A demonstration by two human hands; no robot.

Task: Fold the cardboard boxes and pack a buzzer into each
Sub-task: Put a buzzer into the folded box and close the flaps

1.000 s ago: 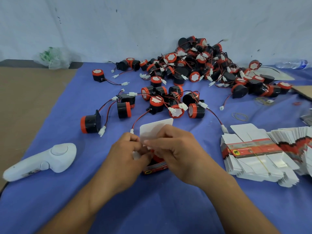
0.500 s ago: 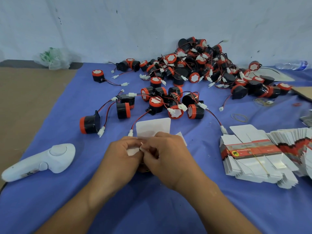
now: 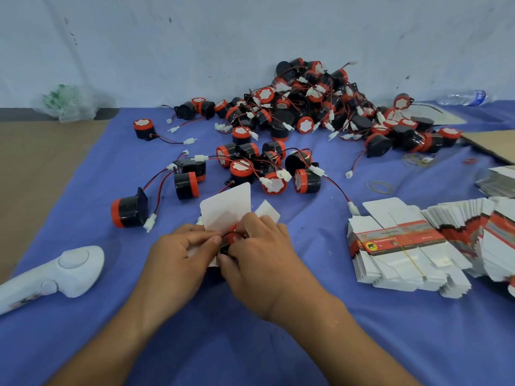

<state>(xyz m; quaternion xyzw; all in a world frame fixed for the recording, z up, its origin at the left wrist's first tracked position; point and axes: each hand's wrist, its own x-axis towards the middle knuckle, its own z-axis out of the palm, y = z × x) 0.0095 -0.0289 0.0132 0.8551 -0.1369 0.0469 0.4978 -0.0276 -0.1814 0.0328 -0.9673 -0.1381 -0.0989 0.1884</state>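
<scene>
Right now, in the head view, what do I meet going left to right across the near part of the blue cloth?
white controller → left hand → right hand → banded stack of flat boxes

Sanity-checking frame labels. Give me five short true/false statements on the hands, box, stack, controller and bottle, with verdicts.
1. The left hand and right hand both grip the box at the centre. True.
2. The box's large white flap is folded shut. False: it stands open, raised behind the fingers.
3. The flat box stack lies to the right of the hands. True.
4. The left hand holds the white controller. False: it lies on the blue cloth at the left, apart from both hands.
5. The water bottle stands upright. False: it lies on its side at the far right.
</scene>
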